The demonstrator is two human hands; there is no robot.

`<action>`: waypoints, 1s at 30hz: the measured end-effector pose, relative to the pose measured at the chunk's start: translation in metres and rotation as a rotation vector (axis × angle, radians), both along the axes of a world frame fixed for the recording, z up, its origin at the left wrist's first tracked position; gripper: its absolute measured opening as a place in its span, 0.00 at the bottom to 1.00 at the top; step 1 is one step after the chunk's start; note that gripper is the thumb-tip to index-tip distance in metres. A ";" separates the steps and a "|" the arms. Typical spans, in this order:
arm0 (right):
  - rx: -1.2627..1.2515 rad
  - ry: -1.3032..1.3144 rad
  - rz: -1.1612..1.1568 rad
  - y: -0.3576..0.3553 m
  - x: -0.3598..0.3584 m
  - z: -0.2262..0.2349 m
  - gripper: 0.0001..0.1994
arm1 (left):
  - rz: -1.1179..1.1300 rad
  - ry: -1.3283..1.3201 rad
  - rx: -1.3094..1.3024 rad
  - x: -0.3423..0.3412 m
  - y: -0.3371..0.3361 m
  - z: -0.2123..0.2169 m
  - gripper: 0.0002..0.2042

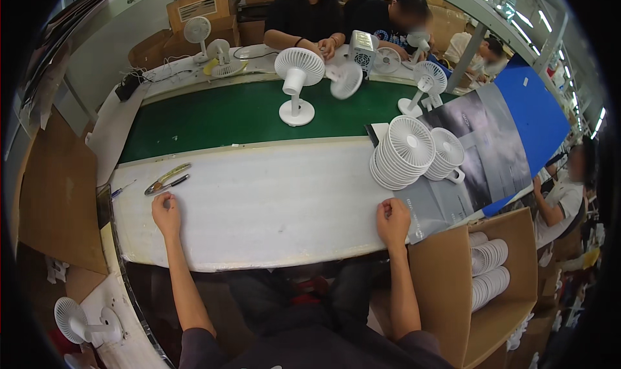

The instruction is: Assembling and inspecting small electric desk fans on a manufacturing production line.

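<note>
My left hand [166, 215] rests on the white work surface [278, 207] with its fingers curled in, and nothing shows in it. Just beyond it lie a pair of pliers [167, 178] and a dark, pen-like tool [173, 184]. A thin screwdriver [123, 188] is farther left. Loosely closed as well, my right hand [393, 221] sits at the right side of the surface, and I see nothing held there. Beyond it stand a tall stack of white fan grilles [411, 142] and a shorter stack [446, 150], both on a grey printed sheet [482, 136].
A white desk fan [297, 110] stands on the green belt [213, 120]; another fan [346, 80] beside it is blurred. An open cardboard box [440, 291] at right holds grille stacks. Another fan [87, 324] is at lower left. Co-workers sit across the belt.
</note>
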State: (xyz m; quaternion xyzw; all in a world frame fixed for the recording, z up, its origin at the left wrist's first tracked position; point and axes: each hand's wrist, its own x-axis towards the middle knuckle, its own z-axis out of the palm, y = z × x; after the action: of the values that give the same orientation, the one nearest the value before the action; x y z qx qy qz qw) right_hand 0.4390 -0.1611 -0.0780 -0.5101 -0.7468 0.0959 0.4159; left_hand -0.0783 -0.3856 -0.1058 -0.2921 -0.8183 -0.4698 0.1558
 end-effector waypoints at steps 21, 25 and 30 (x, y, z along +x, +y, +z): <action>0.053 -0.176 -0.008 0.004 -0.008 -0.002 0.05 | -0.744 0.410 -0.066 0.182 0.213 0.058 0.12; -0.060 -0.158 -0.002 0.006 -0.007 0.000 0.05 | -0.843 0.510 -0.388 0.220 0.306 0.074 0.20; -0.029 -0.146 0.027 0.007 -0.006 0.002 0.05 | -0.539 0.654 -0.286 0.242 0.371 0.045 0.21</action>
State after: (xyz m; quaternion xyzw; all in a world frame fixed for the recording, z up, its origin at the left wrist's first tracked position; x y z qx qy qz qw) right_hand 0.4331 -0.1537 -0.0760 -0.5114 -0.7805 0.0748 0.3517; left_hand 0.1641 -0.0151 -0.0612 -0.6466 -0.6776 -0.2586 0.2364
